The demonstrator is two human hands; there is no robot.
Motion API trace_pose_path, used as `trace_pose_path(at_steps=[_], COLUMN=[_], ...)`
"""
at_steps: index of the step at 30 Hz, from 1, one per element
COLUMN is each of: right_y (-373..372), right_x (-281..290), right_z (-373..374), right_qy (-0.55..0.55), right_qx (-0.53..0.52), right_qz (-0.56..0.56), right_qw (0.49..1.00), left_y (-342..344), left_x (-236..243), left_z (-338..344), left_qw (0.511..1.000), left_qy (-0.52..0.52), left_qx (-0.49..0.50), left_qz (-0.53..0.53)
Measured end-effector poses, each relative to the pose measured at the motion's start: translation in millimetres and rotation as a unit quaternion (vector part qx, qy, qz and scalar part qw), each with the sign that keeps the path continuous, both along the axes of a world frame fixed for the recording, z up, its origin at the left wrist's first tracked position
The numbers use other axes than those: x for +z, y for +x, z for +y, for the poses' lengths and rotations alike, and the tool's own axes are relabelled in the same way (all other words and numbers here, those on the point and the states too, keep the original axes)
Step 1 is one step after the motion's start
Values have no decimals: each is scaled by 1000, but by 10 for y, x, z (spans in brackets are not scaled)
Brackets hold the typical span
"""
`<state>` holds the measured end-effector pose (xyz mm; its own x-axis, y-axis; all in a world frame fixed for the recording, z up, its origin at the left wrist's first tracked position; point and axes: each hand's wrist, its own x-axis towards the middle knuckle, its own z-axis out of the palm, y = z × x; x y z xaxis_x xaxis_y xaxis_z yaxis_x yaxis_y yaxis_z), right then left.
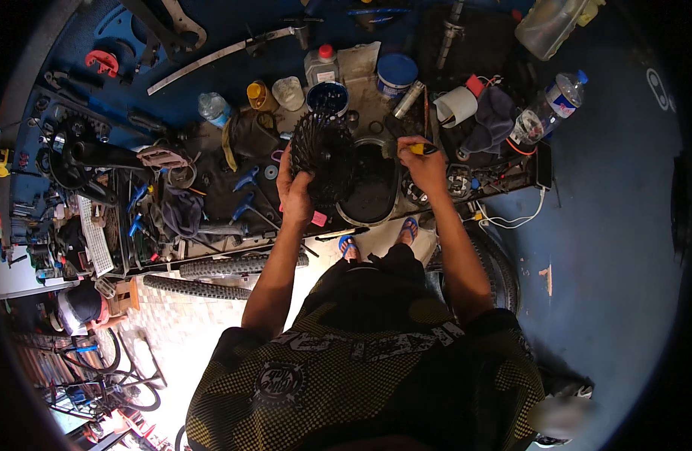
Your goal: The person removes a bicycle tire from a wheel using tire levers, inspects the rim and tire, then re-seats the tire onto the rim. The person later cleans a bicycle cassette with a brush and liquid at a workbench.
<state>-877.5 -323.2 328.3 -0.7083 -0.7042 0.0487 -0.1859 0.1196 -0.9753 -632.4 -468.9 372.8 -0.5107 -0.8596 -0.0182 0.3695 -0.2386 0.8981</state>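
Observation:
My left hand (295, 194) grips a dark bicycle cassette (316, 154) by its edge, holding it tilted above the bench. In my right hand (425, 171) is a brush (421, 149) with a yellow and black handle, its bristle end pointing left toward the cassette with a gap between them. Below and between both hands stands a round basin (370, 223) with dark contents. The cassette covers part of the basin's left side. Just beyond the cassette sits an open blue tub (328, 96).
Blue-handled tools (244, 207) and a dark cloth (182, 214) crowd the bench at left. Behind are a grey bottle with red cap (322, 68), a blue lidded tub (396, 74) and a paper roll (456, 107). A plastic bottle (550, 107) lies at right. Tyres (244, 264) rest below the bench edge.

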Motion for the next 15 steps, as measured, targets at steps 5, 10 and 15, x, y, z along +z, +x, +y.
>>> trace_pose_path(at_steps=[5, 10, 15], right_y=[37, -80, 23], right_x=[89, -101, 175], right_z=[-159, -271, -313], right_qy=[72, 103, 237], right_qx=[52, 106, 174], right_qz=[168, 201, 303], right_qw=[982, 969, 906], left_y=[19, 44, 107], left_x=[-123, -202, -249], left_z=[71, 158, 177], left_qw=[1000, 999, 997], left_qy=[14, 39, 71], left_qx=[-6, -23, -20], left_qz=[10, 3, 28])
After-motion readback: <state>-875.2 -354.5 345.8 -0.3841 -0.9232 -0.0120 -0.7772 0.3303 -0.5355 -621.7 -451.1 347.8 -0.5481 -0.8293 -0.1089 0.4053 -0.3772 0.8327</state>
